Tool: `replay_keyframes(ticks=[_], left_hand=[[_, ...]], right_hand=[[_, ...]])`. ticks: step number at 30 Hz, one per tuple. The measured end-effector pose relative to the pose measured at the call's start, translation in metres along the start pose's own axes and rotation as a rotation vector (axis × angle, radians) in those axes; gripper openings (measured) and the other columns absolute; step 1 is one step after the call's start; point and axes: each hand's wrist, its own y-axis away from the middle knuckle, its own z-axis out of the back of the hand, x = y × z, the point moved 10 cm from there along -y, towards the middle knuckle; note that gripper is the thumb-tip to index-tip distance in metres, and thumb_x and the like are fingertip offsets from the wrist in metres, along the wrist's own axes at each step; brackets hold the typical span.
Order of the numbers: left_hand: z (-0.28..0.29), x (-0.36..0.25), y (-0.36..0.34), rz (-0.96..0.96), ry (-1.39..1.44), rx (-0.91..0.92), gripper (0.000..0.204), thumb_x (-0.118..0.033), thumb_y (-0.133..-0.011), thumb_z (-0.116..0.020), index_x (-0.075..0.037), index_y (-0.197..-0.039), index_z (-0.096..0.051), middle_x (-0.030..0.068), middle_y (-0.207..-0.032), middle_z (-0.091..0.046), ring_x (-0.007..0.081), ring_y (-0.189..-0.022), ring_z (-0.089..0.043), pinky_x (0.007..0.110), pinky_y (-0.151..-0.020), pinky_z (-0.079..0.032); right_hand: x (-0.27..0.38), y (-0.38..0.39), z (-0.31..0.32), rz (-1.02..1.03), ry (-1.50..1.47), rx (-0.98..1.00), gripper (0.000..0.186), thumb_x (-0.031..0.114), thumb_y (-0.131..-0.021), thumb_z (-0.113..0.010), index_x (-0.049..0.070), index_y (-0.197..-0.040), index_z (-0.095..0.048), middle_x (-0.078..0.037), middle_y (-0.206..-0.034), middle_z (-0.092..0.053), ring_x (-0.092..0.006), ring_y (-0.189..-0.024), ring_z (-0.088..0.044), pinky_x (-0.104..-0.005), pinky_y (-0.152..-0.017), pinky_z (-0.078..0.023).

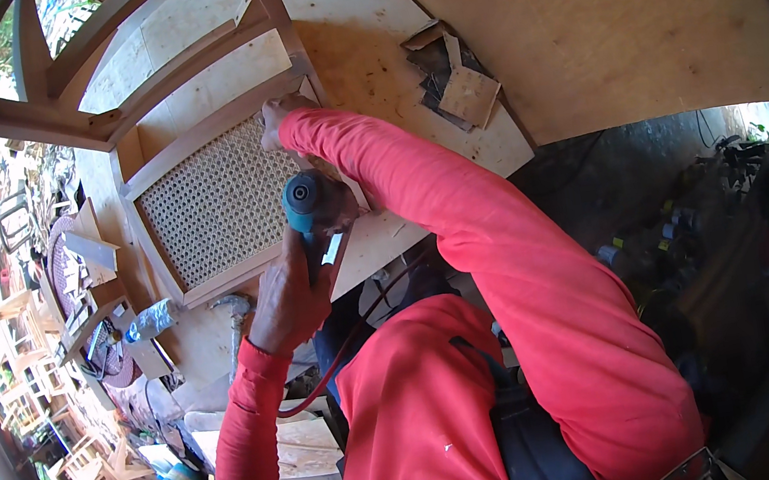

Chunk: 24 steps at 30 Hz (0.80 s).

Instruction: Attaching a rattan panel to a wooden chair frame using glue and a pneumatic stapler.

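My left hand is wrapped around the handle of a teal and black air nailer, its round cap facing up. The nailer is over the right side of a wooden chair frame with a woven cane panel set in it. Its nose is hidden. Reaching across, my right hand has its fingers bent against the frame's far right corner; the fingertips are partly hidden. Beyond the cane, curved wooden rails of the same piece rise to the upper left.
Wood scraps lie on the bench beside a big plywood sheet. A hammer and a plastic bottle are near the frame's front left. A red hose runs by my lap. Wooden chair frames stand at lower left.
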Motion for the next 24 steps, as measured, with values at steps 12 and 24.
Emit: replay_keyframes(ticks=[12,24], left_hand=[[0.000,0.003,-0.013,-0.082,-0.008,0.074,0.051,-0.013,-0.092,-0.069,0.002,-0.130,-0.038,0.0322,-0.086,-0.066,0.0554,-0.083,-0.063,0.059,-0.069,-0.049],[0.042,0.070,0.080,0.402,0.540,-0.121,0.051,-0.003,-0.095,-0.068,-0.009,-0.140,-0.044,0.0059,-0.085,-0.064,0.0145,-0.063,-0.062,0.033,-0.051,-0.049]], right_hand=[[0.001,-0.003,-0.004,0.026,-0.028,0.055,0.041,0.024,-0.086,-0.072,0.000,-0.119,-0.070,-0.019,-0.102,-0.079,-0.0247,-0.074,-0.079,-0.0362,-0.076,-0.065],[0.001,0.007,-0.003,-0.030,-0.081,0.081,0.057,0.025,-0.087,-0.072,0.003,-0.137,-0.060,-0.018,-0.115,-0.076,-0.0233,-0.072,-0.078,-0.0351,-0.070,-0.065]])
